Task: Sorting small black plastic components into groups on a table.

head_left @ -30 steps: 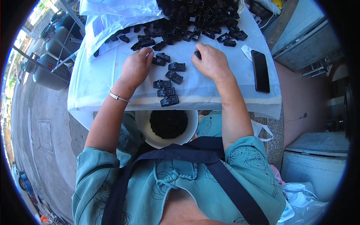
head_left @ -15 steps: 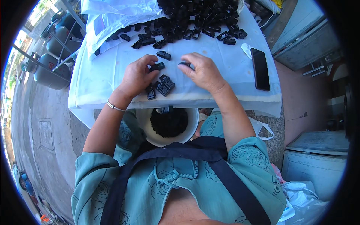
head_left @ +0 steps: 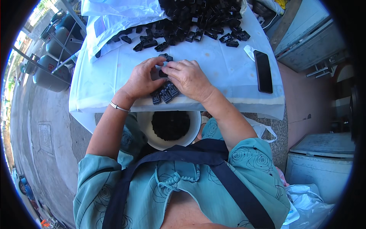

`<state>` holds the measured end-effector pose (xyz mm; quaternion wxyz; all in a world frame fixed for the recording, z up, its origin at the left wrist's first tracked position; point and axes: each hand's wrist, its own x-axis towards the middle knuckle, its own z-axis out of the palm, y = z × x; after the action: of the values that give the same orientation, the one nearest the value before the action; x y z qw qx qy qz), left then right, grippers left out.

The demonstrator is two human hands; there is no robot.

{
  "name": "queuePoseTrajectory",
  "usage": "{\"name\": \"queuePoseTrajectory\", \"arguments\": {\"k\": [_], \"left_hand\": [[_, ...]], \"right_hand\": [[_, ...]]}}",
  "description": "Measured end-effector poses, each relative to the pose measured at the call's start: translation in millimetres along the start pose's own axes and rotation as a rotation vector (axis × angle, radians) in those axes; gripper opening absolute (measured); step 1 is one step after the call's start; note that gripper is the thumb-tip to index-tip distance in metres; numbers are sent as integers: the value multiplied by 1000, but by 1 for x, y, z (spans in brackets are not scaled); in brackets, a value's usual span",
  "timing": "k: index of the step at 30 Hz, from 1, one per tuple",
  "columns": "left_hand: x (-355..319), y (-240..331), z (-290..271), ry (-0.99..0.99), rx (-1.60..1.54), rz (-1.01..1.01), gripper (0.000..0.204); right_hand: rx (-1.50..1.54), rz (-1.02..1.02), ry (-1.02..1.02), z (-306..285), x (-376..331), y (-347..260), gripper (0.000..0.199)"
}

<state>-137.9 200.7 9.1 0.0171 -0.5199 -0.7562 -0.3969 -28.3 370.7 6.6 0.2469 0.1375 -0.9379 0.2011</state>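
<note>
Over the white-covered table, my left hand is closed on a small black plastic part, gripping it between thumb and fingers. My right hand meets it there, its fingertips pinched together at the same part; whatever else they hold is hidden. Several finished-looking black plastic parts lie side by side just below both hands, near the table's front edge. Another loose black part sits just beyond my fingertips.
A large heap of black plastic parts covers the far side beside a white plastic bag. A dark phone lies at the right. Below the table edge stands a white basin holding black pieces. Grey gas cylinders stand at left.
My right hand has moved left to meet my left hand at the black part. The piece seen falling or lying above the basin's contents is gone from view.
</note>
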Motion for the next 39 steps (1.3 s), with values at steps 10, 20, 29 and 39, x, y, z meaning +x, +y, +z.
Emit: {"name": "queuePoseTrajectory", "arguments": {"k": [10, 20, 29, 39], "left_hand": [[32, -10, 1, 35, 230, 88, 28], [12, -14, 7, 4, 99, -4, 19], [13, -4, 14, 20, -4, -195, 40], [10, -5, 9, -40, -30, -168, 50]], "right_hand": [[-131, 28, 2, 4, -11, -9, 34], [-97, 495, 99, -26, 6, 46, 39], [-217, 352, -28, -8, 38, 91, 39], [260, 638, -301, -61, 3, 39, 37]]}}
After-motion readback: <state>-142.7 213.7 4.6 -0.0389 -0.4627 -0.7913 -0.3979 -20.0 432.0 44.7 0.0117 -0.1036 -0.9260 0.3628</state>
